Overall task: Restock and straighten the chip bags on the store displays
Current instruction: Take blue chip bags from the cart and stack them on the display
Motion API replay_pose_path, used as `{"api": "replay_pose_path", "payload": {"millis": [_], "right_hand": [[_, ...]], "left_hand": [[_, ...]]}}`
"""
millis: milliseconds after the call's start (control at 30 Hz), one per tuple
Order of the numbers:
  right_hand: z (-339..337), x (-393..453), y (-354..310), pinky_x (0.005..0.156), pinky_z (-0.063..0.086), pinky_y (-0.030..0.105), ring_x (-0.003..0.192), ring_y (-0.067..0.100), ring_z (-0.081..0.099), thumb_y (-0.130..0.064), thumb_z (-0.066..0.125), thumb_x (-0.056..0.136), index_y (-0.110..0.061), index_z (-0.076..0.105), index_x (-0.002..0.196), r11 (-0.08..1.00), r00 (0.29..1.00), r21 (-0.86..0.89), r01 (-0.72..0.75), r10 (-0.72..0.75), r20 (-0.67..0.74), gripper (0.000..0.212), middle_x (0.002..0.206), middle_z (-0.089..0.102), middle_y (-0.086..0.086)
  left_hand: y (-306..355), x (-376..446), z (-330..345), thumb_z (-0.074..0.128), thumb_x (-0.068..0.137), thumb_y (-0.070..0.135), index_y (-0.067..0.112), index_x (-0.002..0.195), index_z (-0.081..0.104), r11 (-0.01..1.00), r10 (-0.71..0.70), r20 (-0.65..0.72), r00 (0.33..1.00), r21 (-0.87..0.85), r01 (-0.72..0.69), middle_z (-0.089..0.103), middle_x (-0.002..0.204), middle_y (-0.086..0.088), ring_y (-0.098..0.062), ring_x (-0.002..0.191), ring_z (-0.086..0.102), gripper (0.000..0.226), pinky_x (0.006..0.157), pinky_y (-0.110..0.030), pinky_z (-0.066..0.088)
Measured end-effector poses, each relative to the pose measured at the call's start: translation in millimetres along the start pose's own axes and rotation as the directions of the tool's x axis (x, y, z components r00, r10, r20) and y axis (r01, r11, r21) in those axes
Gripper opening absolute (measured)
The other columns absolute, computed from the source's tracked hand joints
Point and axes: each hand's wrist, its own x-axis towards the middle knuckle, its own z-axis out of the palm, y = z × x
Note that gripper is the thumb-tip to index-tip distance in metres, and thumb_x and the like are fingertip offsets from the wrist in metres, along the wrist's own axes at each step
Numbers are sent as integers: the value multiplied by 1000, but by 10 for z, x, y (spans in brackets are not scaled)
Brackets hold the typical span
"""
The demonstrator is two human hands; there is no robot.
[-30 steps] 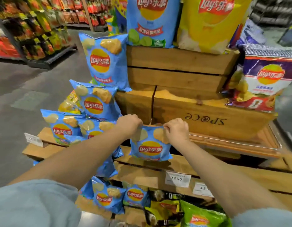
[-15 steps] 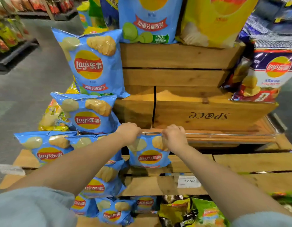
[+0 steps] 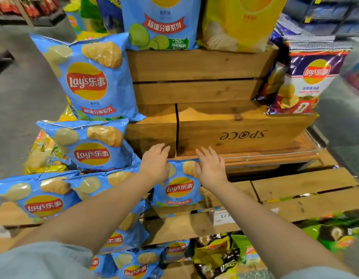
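Note:
A small blue chip bag (image 3: pixel 177 187) stands upright on the wooden display step (image 3: pixel 303 184), leaning back against a wooden crate (image 3: pixel 231 135). My left hand (image 3: pixel 155 163) lies over the bag's top left corner with fingers straight. My right hand (image 3: pixel 210 168) lies over its top right corner, fingers also straight and spread. Neither hand grips the bag. More blue chip bags (image 3: pixel 92 146) are stacked to the left on the same display.
Large blue (image 3: pixel 162 23) and yellow (image 3: pixel 241 23) chip bags stand on the top crate. A purple bag (image 3: pixel 301 81) sits at right on the middle crate. Green and black bags (image 3: pixel 217 256) fill the lower shelf. A price tag (image 3: pixel 223 216) hangs on the step's edge. Grey floor lies to the left.
Both hands have let go of the small blue bag's top corners and opened flat. The bag now rests on the step against the crate. The view has moved closer.

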Motion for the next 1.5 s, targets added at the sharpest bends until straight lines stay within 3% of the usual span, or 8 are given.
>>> {"api": "replay_pose_path", "payload": {"millis": [200,433,567,767,967,1100,1200,1500], "right_hand": [[-124,-309,34,117,2,42,146,17,-9,-36,24,103,-25,19,151,995,995,49,-91,93,-23,50,160,3,-3],[-366,-829,340,116,-3,44,146,17,-9,-38,24,103,-28,24,150,857,888,347,-381,444,-122,48,160,8,-3],[-476,-1225,674,115,-7,45,145,17,-13,-40,22,102,-28,22,150,807,830,364,-464,540,-140,49,160,5,-2],[-618,-1781,1432,115,-9,45,145,19,-14,-40,20,103,-28,19,150,692,715,401,-600,689,-120,49,160,1,-1],[-788,-2554,2479,116,-5,48,146,21,-11,-42,26,101,-28,23,149,578,560,395,-714,810,-173,50,160,8,1],[-997,-3141,3228,115,-6,48,146,21,-13,-42,25,101,-28,22,150,496,453,379,-781,868,-203,50,160,6,2],[-1127,-3581,3723,115,-9,47,146,21,-14,-43,24,102,-29,20,151,460,402,374,-805,888,-224,51,160,5,3],[-1360,-4452,5021,115,-11,46,145,21,-17,-44,19,102,-29,16,151,349,287,405,-845,935,-208,52,160,1,4]], "left_hand": [[509,-122,-135,47,95,31,19,153,7,1000,23,-79,997,-16,-24,-9,160,-4,-25,146,-14,71,117,-47,-2],[1325,-277,-343,46,94,33,25,152,5,963,264,-167,950,-4,-268,-15,159,-4,-27,144,-20,72,114,-53,-7],[1854,-384,-229,51,92,37,27,152,2,915,403,-127,907,88,-394,-19,158,-6,-30,143,-21,77,113,-57,-6],[2790,-518,-44,47,94,38,27,152,-1,824,549,4,836,169,-541,-24,156,-8,-35,141,-27,76,110,-60,-10],[4169,-796,82,48,93,33,26,151,10,727,651,86,754,216,-652,-19,158,-8,-34,142,-23,70,110,-62,-8],[5191,-1094,226,49,92,33,30,152,4,629,760,91,644,148,-763,-19,158,-6,-32,143,-21,76,111,-62,-6],[5864,-1291,275,48,92,31,31,152,0,561,816,61,575,156,-813,-24,156,-5,-32,142,-25,77,109,-62,-10],[7456,-1539,459,48,94,31,34,151,-5,440,883,84,462,198,-876,-29,155,-5,-32,139,-32,77,107,-62,-16]]}}
